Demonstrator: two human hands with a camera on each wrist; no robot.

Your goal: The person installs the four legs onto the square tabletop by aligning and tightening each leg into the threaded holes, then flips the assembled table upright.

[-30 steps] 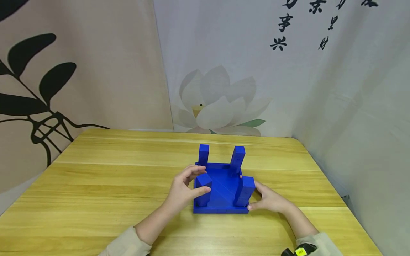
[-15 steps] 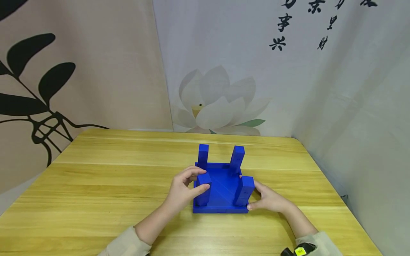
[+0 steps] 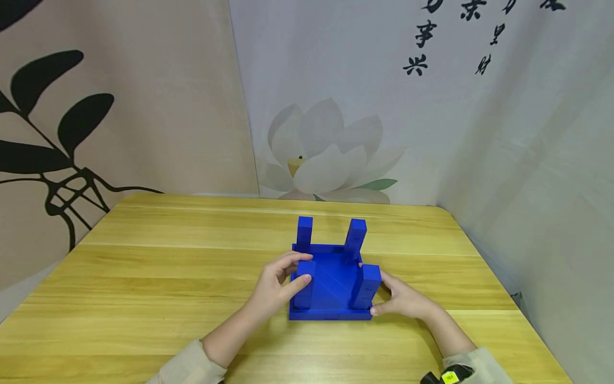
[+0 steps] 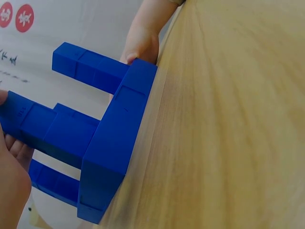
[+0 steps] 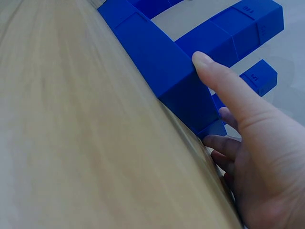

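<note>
A blue square tray-like base (image 3: 331,316) lies on the table with a raised rim and an upright blue post near each corner. My left hand (image 3: 278,284) pinches the upper part of the front-left post (image 3: 304,300) between thumb and fingers. In the left wrist view, this post's upper section (image 4: 33,117) is stepped against the thicker lower section (image 4: 71,136). My right hand (image 3: 405,302) grips the base's right side, thumb at the front corner beside the front-right post (image 3: 365,288). Its other fingers are partly hidden behind that post in the head view.
The back-left post (image 3: 304,232) and back-right post (image 3: 355,237) rise from the far side of the base. A wooden table (image 3: 168,277) spreads around it. A printed cloth backdrop (image 3: 336,106) hangs behind the table and along its right side.
The front-left post has turned in my left hand, its top now squarer to the base. My left thumb has slid slightly left and the fingertips slightly right. My right hand stays in place.
</note>
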